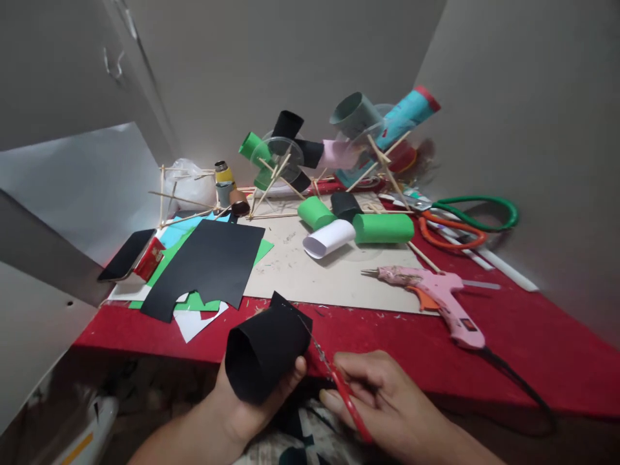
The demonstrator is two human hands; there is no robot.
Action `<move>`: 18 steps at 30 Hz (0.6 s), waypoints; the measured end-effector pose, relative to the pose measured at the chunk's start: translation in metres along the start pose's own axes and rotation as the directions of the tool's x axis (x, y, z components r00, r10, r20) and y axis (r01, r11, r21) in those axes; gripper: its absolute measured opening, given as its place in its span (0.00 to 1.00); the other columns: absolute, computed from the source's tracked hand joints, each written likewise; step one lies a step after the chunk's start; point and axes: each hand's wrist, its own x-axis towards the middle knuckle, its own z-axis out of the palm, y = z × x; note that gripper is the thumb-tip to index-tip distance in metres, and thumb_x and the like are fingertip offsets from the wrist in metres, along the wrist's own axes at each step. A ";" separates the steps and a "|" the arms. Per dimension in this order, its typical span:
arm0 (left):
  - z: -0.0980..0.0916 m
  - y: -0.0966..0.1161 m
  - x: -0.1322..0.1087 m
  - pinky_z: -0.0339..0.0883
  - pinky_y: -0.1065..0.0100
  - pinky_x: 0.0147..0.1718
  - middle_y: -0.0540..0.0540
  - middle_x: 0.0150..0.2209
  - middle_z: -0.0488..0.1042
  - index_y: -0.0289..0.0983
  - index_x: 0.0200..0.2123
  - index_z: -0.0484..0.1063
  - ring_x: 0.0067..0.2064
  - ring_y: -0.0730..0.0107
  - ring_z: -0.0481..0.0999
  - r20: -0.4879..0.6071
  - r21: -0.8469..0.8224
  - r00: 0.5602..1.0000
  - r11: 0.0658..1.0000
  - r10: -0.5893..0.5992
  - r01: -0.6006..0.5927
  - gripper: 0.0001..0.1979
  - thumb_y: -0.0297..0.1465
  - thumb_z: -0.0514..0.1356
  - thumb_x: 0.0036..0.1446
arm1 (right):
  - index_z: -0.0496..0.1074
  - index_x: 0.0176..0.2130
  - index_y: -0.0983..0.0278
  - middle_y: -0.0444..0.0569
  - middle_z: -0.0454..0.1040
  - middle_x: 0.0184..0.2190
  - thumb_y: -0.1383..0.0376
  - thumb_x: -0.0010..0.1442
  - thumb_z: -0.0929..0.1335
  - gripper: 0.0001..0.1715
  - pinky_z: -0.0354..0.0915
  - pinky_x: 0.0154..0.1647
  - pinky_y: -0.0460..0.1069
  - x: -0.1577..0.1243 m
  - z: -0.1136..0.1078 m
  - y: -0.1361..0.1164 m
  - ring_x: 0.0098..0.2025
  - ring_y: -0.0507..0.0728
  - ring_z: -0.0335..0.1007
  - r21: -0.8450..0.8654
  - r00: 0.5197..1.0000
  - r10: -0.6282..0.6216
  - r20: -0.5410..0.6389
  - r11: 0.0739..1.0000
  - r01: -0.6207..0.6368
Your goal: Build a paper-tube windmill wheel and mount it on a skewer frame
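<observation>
My left hand (242, 410) is wrapped round a rolled tube of black paper (268, 352), its open end turned toward the lower left. A pointed flap stands up at the tube's upper edge. In my right hand (382, 394) is a pair of scissors with red handles (347, 403). The scissor blades reach the right edge of the black tube, and part of them is lost against the dark paper. Both hands are low in the view, in front of the table's near edge.
Past the hands is a red-covered table (542, 349) with a pale board (290, 278). Paper tubes (382, 228) lie on it. A pink glue gun (448, 290) sits right, large scissors (465, 219) behind. Cut black paper (208, 258) is left; stick-framed wheels (281, 158) stand at the back.
</observation>
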 end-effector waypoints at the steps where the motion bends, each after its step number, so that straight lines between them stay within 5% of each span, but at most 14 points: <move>1: 0.003 -0.001 0.000 0.71 0.60 0.47 0.43 0.39 0.82 0.38 0.39 0.78 0.42 0.62 0.80 -0.021 -0.016 1.000 1.000 -0.010 0.009 0.11 0.32 0.55 0.63 | 0.50 0.19 0.61 0.35 0.45 0.16 0.55 0.54 0.71 0.29 0.41 0.19 0.46 -0.001 -0.001 0.000 0.19 0.48 0.41 0.001 1.000 -0.003 0.002 1.000 0.003; 10: 0.019 -0.006 0.000 0.74 0.64 0.34 0.42 0.35 0.81 0.34 0.41 0.75 0.34 0.64 0.80 -0.049 -0.174 0.997 0.984 -0.052 0.043 0.11 0.33 0.57 0.61 | 0.55 0.19 0.62 0.37 0.49 0.17 0.53 0.57 0.70 0.28 0.44 0.21 0.45 -0.005 -0.005 0.007 0.21 0.48 0.44 0.014 0.999 0.017 0.052 1.000 -0.018; 18: 0.017 -0.005 0.001 0.74 0.65 0.36 0.42 0.35 0.80 0.33 0.43 0.75 0.35 0.64 0.80 0.065 -0.068 0.996 0.996 -0.058 0.062 0.12 0.34 0.58 0.61 | 0.58 0.14 0.64 0.39 0.49 0.15 0.49 0.51 0.72 0.31 0.52 0.20 0.45 -0.009 -0.005 0.002 0.20 0.49 0.47 0.041 0.998 0.059 -0.023 0.997 -0.058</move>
